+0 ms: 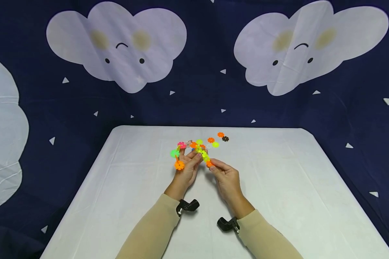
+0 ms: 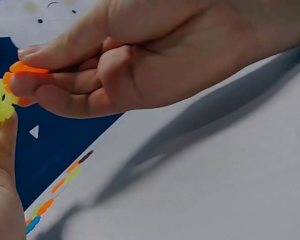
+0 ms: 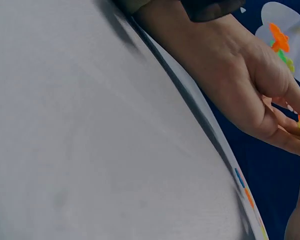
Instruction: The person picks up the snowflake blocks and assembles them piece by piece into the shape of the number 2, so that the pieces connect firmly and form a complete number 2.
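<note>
A chain of joined plastic snowflake discs runs between the two hands. My left hand [image 1: 188, 169] holds its yellow discs [image 1: 202, 154] with the thumb and fingers. From there the chain bends left past a pink disc [image 1: 181, 145] and a green disc [image 1: 174, 153]. It ends in an orange disc [image 1: 179, 165] near the palm. My right hand [image 1: 227, 180] pinches an orange disc [image 2: 30, 68] between thumb and fingertips. In the left wrist view this disc touches a yellow disc [image 2: 2, 102]. Whether the two are fully slotted together cannot be seen.
Loose discs lie on the white table [image 1: 278, 187] beyond the hands: orange [image 1: 220, 135], black [image 1: 225, 139], yellow [image 1: 215, 145], and a blue disc [image 2: 33, 224]. Behind the table hangs a dark blue cloth [image 1: 207, 100] with clouds. Each wrist carries a black camera mount [image 1: 188, 205].
</note>
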`<state>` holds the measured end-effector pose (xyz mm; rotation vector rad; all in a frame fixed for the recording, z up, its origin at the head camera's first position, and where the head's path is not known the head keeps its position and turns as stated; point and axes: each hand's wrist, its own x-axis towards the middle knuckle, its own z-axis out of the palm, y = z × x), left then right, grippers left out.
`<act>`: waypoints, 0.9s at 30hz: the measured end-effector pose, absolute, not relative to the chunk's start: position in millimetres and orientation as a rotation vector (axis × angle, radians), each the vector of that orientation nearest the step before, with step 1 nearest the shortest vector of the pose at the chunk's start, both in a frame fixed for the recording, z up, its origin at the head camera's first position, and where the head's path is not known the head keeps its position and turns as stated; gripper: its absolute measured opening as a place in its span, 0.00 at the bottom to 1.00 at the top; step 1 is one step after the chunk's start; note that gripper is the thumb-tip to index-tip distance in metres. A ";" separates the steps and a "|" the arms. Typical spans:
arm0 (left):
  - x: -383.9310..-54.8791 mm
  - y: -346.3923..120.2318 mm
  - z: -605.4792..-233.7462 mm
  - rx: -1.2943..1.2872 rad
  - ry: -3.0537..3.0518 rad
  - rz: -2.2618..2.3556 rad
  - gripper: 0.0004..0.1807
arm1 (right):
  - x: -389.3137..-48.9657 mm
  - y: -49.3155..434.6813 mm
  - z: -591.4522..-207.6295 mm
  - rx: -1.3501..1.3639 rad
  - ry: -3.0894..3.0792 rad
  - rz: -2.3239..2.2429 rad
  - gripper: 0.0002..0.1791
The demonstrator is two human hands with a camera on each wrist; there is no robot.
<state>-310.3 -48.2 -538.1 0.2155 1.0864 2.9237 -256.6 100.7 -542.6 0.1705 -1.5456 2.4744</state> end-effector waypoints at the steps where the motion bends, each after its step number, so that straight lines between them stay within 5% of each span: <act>1: -309.9 -46.2 -538.1 0.197 1.069 2.938 0.43 | -256.4 100.3 -542.4 0.170 -1.526 2.476 0.16; 9: -305.5 -35.7 -535.3 0.101 0.963 3.006 0.44 | -256.2 100.2 -538.8 0.180 -1.492 2.474 0.16; 22: -305.0 -42.9 -542.1 0.374 0.937 2.897 0.12 | -258.6 102.8 -541.8 0.270 -1.491 2.583 0.19; 27: -310.0 -48.6 -542.3 0.438 0.914 2.917 0.08 | -261.3 103.1 -541.9 0.309 -1.609 2.527 0.20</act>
